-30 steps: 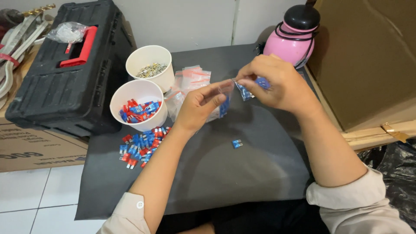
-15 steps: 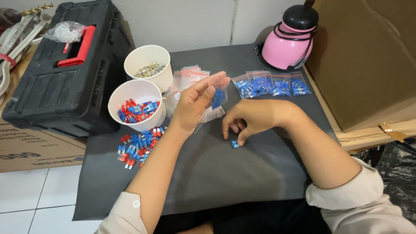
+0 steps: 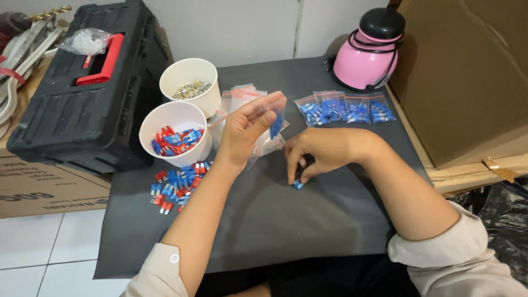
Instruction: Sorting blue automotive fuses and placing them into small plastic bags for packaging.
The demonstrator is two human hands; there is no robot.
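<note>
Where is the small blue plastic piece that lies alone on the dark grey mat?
In the head view, the small blue plastic piece lies near the middle of the dark grey mat, under the fingertips of the right hand, right of the loose red and blue pile.

A dark mat (image 3: pixel 264 220) covered the work surface under even, soft light. A white wall (image 3: pixel 247 27) stood at the far side — white floor tiles (image 3: pixel 44 247) showed near left. Brown cardboard (image 3: pixel 467 71) leaned at right, black plastic (image 3: pixel 500 214) below it.
</note>
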